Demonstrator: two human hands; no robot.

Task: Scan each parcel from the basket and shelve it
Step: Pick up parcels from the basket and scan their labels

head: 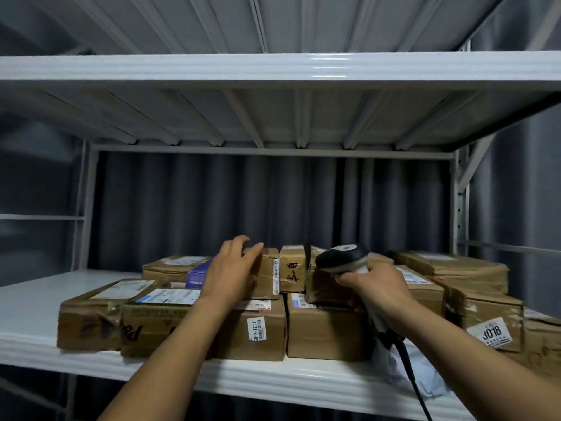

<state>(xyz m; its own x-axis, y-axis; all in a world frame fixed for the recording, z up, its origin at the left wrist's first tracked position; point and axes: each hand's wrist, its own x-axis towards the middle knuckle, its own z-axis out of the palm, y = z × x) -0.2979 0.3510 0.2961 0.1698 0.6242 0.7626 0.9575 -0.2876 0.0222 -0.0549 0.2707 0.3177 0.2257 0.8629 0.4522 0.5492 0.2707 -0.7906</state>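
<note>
Boxes (91, 317) stacked on shelf (36, 299), below-left of left hand (232, 268) | left hand: fingers loose and spread, resting atop upright parcel (268, 275) | right hand (376, 290), just right of parcel: clenched round scanner (341, 258) handle

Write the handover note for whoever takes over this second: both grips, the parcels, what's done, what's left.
Left grip: open hand resting on the small parcel atop the stack.
Right grip: holds the barcode scanner, cable hanging.
Parcels: many cardboard boxes already on the white shelf; basket not in view.
Done: this parcel sits on the shelf; scan status not visible.
Left: release it, then scan and shelve any remaining.
</note>
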